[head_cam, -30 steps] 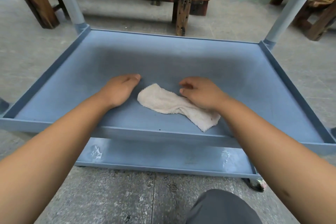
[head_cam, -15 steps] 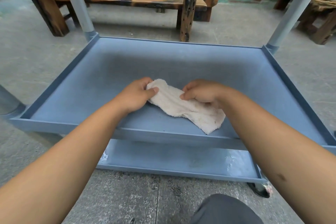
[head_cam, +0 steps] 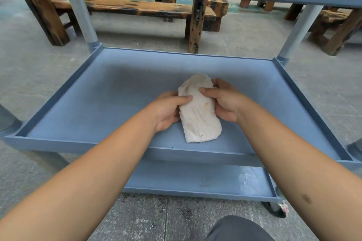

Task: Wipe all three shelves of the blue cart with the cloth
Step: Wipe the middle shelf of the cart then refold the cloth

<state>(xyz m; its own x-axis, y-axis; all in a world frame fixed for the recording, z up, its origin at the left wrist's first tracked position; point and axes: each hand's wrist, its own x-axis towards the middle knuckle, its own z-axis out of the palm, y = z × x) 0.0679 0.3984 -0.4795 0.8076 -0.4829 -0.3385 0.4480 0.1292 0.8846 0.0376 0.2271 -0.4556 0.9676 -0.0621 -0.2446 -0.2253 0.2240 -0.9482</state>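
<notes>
cloth (head_cam: 197, 111): white, folded, over the blue cart's middle shelf (head_cam: 98, 111)
left hand (head_cam: 168, 109): pinching cloth's left edge
right hand (head_cam: 225, 101): gripping its right edge

Both bare forearms reach toward twelve o'clock. The left hand (head_cam: 166, 111) and right hand (head_cam: 225, 101) pinch the folded white terry cloth (head_cam: 197, 111) between them, thumbs on top.

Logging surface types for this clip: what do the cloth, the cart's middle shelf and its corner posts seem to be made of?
Cloth: off-white terry towelling, judging by its nubby pile, with faint yellowish stains.
Middle shelf: matte blue, with a raised rim; moulded plastic or painted metal, unclear.
Corner posts: smooth pale grey tubes, probably metal.
</notes>
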